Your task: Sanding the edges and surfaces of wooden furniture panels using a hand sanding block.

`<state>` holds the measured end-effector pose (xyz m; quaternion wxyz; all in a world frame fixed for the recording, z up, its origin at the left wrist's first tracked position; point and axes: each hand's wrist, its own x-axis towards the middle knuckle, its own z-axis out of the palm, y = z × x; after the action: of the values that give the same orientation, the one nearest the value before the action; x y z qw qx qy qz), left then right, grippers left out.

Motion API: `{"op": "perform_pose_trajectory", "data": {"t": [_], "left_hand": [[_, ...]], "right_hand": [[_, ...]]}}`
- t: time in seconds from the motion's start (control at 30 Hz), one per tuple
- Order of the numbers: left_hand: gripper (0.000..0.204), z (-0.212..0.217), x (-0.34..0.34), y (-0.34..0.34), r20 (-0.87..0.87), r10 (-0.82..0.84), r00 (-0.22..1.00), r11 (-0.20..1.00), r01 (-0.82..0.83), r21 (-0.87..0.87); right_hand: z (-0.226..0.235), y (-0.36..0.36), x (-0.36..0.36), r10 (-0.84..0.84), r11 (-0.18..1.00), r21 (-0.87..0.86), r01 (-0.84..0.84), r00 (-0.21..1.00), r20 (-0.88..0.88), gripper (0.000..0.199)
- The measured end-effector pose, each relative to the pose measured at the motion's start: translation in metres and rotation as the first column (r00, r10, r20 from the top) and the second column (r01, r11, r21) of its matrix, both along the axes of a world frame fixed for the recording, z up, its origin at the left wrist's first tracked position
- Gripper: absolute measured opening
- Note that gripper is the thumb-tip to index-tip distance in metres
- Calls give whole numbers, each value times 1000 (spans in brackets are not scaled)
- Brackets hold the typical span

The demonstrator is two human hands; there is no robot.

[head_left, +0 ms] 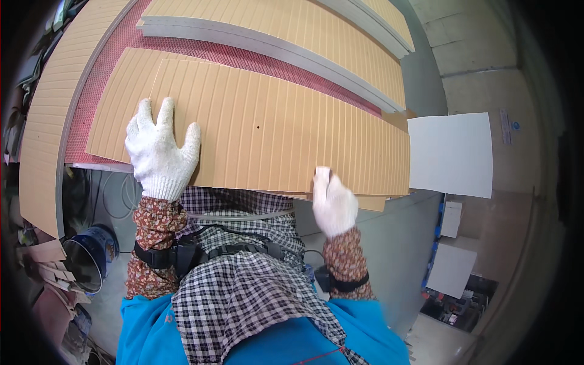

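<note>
A tan grooved panel point(243, 103) lies in front of me, over another like it whose corner point(112, 97) shows at the left. A small dark spot point(258, 127) marks its middle. My left hand point(161, 152), in a white knitted glove, rests on the left part of the panel with its fingers spread. My right hand point(336, 205), gloved too and slightly blurred, is at the panel's near edge, right of centre. Its fingers are closed on a small white block point(322, 172), which sits over the panel's surface. I cannot tell whether the block touches the panel.
Red mesh point(125, 39) covers the bench under the panels. Thick stacked panels point(274, 30) lie at the far side, and a long panel point(52, 128) stretches along the left. A white sheet point(451, 155) adjoins the right end. A dark bucket point(91, 255) stands at lower left.
</note>
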<state>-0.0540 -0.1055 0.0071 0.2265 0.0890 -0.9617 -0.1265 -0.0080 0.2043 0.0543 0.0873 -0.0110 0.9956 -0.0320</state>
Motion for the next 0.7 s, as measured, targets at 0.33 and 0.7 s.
{"op": "perform_pose_trajectory", "data": {"t": [0.33, 0.7], "left_hand": [[60, 5, 1, 3, 66, 3, 998, 999, -5, 33], [61, 11, 1, 6, 106, 20, 994, 998, -26, 54]], "right_hand": [[2, 0, 19, -57, 998, -21, 56, 997, -51, 28], [1, -5, -162, -176, 982, -71, 177, 984, 18, 64]]}}
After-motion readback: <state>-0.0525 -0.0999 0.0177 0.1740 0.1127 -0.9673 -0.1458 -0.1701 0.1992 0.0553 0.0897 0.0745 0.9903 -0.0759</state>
